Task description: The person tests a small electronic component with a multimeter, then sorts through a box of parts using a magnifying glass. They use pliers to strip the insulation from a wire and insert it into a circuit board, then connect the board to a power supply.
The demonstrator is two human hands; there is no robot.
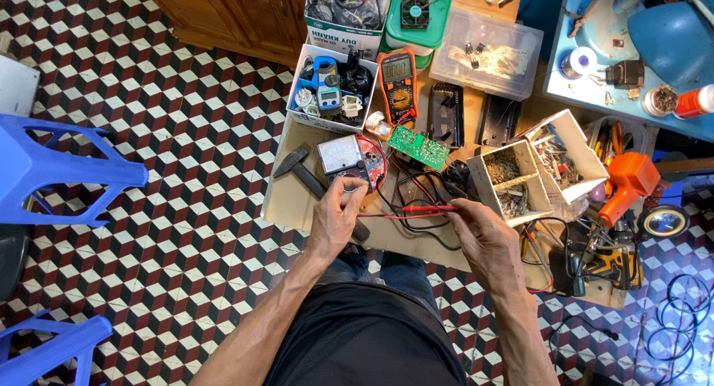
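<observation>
Analog meter (341, 160) under left hand (335, 216), red probe (430, 208) in right hand (483, 241).

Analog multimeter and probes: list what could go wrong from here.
1. The left hand works at the analog multimeter lying by the board's front edge; a nudge could slide it off onto the floor.
2. The right hand holds the red probe amid looped black leads; pulling could snag them and drag the green circuit board.
3. The hammer lies right beside the meter and could get knocked against it.
</observation>
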